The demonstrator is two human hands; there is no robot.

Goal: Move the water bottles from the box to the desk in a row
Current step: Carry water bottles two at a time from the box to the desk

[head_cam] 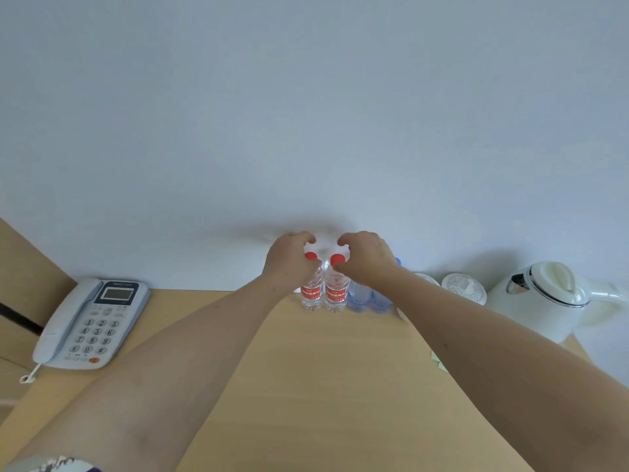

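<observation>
Two clear water bottles with red caps and red labels stand side by side at the back of the wooden desk [340, 386], against the white wall. My left hand [289, 260] grips the neck of the left red-capped bottle [311, 296]. My right hand [366, 258] grips the neck of the right red-capped bottle [336, 296]. Just to their right stand two bluish bottles [360, 299], partly hidden behind my right forearm. No box is in view.
A pale blue desk phone [90, 323] lies at the desk's left. On the right stand a white electric kettle [541, 298] and a white lidded cup [464, 287]. A green slip of paper [439, 362] lies by the right edge.
</observation>
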